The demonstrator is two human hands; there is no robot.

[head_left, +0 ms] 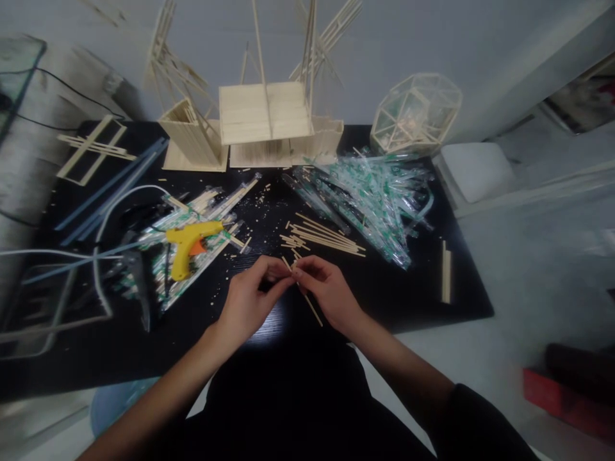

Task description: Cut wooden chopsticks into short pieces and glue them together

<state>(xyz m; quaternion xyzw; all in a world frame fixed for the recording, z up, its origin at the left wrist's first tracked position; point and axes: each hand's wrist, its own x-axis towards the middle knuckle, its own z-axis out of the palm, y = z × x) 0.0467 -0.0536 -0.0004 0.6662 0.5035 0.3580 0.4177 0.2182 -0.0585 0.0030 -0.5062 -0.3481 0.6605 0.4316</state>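
Note:
My left hand (252,296) and my right hand (329,291) meet near the front edge of the black table, fingertips almost touching. Between them is a thin wooden stick (313,308), slanting down to the right, with its upper end at the fingertips. The fingers of both hands are pinched around it. Just beyond the hands lies a loose pile of similar sticks (331,238), with short cut pieces (294,241) at its left. A yellow glue gun (187,246) rests on wrapped stick bundles to the left of my left hand.
Stick-built structures (264,112) stand along the table's back, with a faceted frame (417,112) at the right. Clear and green wrappers (379,192) are heaped right of centre. Two sticks (446,275) lie near the right edge of the black table (413,294). White cables (103,237) loop at left.

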